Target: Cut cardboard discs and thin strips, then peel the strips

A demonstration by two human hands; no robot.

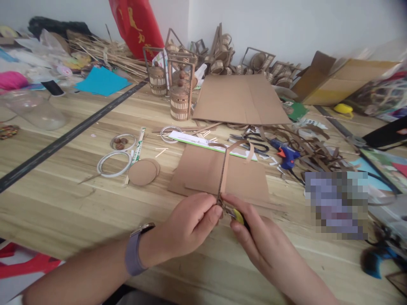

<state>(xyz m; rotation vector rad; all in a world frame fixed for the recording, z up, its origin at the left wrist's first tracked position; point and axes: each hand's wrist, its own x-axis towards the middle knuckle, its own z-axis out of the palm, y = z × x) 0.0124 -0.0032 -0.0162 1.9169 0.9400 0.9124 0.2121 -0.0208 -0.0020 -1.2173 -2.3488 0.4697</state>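
My left hand, with a watch on its wrist, pinches the near end of a thin brown cardboard strip. The strip runs away from me, and its far part splits and curls over. In my right hand is a yellow-and-black utility knife, its metal tip close against the strip's end beside my left fingertips. Fingers partly hide the exact contact. Beneath the strip lies a brown cardboard sheet, with a white-and-green strip of card across its far edge.
Cardboard discs, tape rings and brown beads lie to the left. Scissors, a blue glue gun and tangled cardboard strips are to the right. Small lidded baskets stand behind, beside a large cardboard sheet.
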